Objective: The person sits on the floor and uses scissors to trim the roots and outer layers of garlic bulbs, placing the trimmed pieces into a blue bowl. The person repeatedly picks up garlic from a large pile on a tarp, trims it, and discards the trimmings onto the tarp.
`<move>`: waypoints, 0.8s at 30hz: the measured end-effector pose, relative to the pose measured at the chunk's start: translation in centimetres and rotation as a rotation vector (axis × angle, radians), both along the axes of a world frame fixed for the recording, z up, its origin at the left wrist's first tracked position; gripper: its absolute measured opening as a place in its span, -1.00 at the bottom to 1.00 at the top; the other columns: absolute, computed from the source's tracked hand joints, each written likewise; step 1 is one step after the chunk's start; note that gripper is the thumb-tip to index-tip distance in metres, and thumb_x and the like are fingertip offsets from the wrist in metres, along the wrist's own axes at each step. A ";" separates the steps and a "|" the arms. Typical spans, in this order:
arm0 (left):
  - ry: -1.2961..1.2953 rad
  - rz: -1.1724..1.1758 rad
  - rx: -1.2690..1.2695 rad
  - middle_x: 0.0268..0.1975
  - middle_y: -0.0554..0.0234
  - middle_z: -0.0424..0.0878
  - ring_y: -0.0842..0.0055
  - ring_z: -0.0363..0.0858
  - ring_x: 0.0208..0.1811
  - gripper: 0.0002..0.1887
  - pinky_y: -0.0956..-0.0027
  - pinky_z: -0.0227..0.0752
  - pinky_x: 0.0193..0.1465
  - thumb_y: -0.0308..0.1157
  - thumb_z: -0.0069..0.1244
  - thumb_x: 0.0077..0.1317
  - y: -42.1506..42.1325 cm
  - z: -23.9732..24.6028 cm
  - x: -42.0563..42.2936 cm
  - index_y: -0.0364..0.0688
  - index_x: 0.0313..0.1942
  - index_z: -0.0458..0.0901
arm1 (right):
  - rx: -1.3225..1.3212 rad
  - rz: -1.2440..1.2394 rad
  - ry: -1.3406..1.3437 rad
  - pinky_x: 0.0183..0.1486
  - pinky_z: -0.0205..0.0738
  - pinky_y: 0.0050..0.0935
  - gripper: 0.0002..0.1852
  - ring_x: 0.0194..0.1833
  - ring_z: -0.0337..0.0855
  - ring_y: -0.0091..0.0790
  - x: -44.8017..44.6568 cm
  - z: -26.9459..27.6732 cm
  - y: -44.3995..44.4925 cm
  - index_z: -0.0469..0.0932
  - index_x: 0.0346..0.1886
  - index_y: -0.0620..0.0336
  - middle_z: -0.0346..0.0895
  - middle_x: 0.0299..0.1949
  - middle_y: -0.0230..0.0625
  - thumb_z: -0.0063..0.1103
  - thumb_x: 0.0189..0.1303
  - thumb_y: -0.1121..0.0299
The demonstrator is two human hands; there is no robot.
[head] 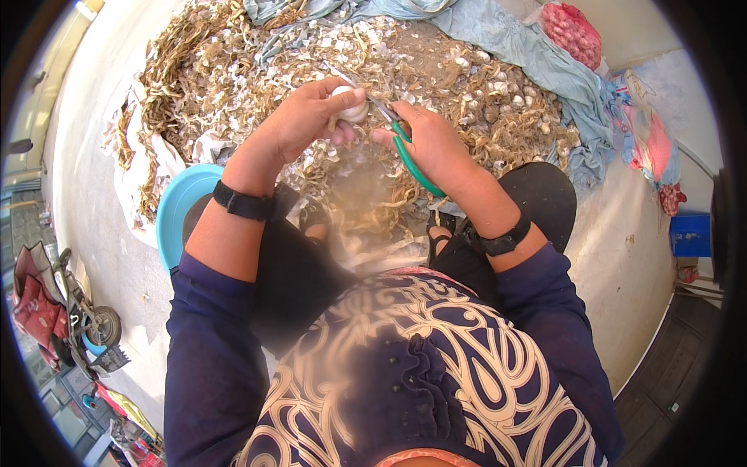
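My left hand grips a white garlic bulb, thumb across its top and fingers beneath. In my right hand is a pair of scissors with green handles. Their metal blades reach up and left, past the right side of the bulb; whether they touch it I cannot tell. Below both hands spreads a heap of dry garlic skins and stalks. Several loose garlic bulbs lie in the heap to the right.
A blue cloth edges the heap at the back and right. Beside my left leg stands a light-blue plastic basin. A red net sack of garlic is at the far right, with a blue box nearer. A motorbike is at the left.
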State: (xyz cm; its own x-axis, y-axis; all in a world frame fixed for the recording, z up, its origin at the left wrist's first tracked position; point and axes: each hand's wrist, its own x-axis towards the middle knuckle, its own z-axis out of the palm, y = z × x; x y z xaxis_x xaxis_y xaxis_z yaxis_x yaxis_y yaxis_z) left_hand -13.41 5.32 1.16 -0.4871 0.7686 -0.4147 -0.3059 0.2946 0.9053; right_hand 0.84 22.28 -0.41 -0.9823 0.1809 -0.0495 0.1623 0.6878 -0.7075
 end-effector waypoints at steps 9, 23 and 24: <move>0.149 -0.019 -0.075 -0.34 0.25 0.68 0.64 0.60 -0.49 -0.68 0.53 0.42 -0.46 -0.24 0.18 0.40 0.5 0.4 0.2 -0.32 -0.07 0.60 | 0.104 -0.047 0.111 -0.03 0.50 -0.06 -0.45 -0.06 0.61 0.13 0.2 -0.8 -0.1 0.54 -0.01 0.26 0.59 -0.12 0.04 0.26 0.27 -0.09; 0.211 -0.024 -0.063 -0.30 0.24 0.68 0.64 0.63 -0.45 -0.55 0.53 0.47 -0.43 -0.23 0.27 0.32 0.2 -0.2 -0.2 -0.38 0.05 0.57 | -0.008 0.000 0.037 -0.27 0.45 -0.24 -0.43 -0.39 0.56 -0.12 0.0 -1.2 0.4 0.56 0.07 0.25 0.54 -0.45 -0.13 0.30 0.26 -0.08; 0.220 -0.027 -0.049 -0.31 0.25 0.68 0.64 0.63 -0.45 -0.53 0.54 0.47 -0.42 -0.23 0.27 0.32 0.2 -0.2 -0.2 -0.38 0.08 0.56 | -0.021 -0.020 -0.011 -0.29 0.46 -0.25 -0.45 -0.42 0.55 -0.12 -0.1 -1.3 0.4 0.57 0.04 0.24 0.54 -0.48 -0.14 0.32 0.25 -0.06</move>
State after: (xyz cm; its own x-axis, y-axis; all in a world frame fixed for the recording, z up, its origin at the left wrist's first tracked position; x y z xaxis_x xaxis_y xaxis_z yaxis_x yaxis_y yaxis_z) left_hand -13.56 5.53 0.95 -0.5497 0.7640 -0.3379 -0.0941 0.3453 0.9338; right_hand 0.78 22.67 -1.68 -0.9778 0.1994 -0.0641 0.1837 0.6696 -0.7197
